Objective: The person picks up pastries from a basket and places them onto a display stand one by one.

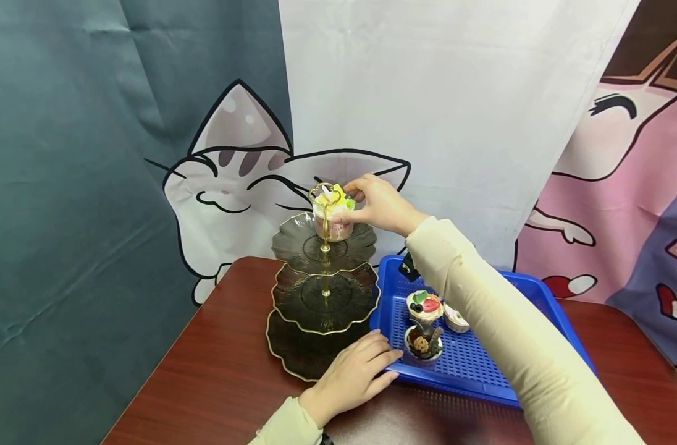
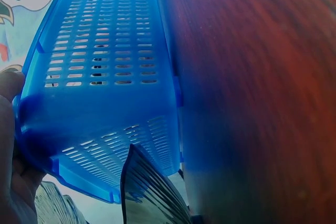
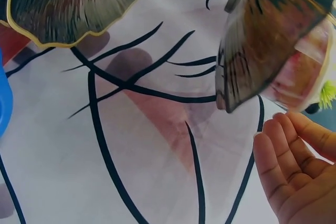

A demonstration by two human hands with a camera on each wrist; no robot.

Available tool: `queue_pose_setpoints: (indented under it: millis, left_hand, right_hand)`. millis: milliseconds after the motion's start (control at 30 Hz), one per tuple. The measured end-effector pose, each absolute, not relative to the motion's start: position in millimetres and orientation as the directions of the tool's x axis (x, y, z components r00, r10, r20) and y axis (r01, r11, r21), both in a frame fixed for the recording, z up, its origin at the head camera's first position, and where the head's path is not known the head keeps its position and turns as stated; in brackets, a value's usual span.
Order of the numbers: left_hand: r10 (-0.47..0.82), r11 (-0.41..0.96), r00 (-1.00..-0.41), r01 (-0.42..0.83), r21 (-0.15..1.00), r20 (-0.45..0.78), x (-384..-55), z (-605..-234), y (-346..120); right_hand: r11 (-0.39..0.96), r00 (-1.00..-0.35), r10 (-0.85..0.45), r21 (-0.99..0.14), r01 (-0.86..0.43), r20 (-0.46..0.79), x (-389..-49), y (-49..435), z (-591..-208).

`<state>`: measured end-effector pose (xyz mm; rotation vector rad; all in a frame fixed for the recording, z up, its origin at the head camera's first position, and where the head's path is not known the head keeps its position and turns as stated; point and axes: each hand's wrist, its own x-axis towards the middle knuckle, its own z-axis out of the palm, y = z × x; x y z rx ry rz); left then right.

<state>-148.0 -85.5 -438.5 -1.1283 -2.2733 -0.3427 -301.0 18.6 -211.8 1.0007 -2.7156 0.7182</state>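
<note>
A clear dessert cup [image 1: 341, 230], topped with yellow fruit pieces and a green bit, is over the top tier of a three-tier dark stand [image 1: 294, 244] with gold scalloped rims. My right hand [image 1: 380, 207] pinches the cup from its right side, thumb low and fingers near the topping. In the right wrist view the fingertips [image 3: 287, 119] are right at the cup [image 3: 302, 80], partly hidden behind the top plate. Resting on the near left corner of a blue basket [image 1: 455, 383] is my left hand [image 1: 352, 374], fingers stretched over the rim.
Several small desserts sit in the basket's left part: a fruit-topped cup [image 1: 424, 307], a chocolate one [image 1: 424, 343] and a pale one [image 1: 456, 319] partly behind the right sleeve. The stand's golden handle [image 1: 325, 213] rises before the held cup. A printed cloth [image 1: 427, 93] hangs behind the table [image 1: 205, 371].
</note>
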Motion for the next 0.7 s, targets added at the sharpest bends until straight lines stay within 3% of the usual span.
queue_pose_setpoints:
  millis: [700]
  left_hand:
    - [0.645,0.618,-0.492,0.786,-0.021,0.585,-147,-439,-87]
  right_hand:
    - [0.642,-0.778,-0.538,-0.442,-0.627,0.323,-288,58,-209]
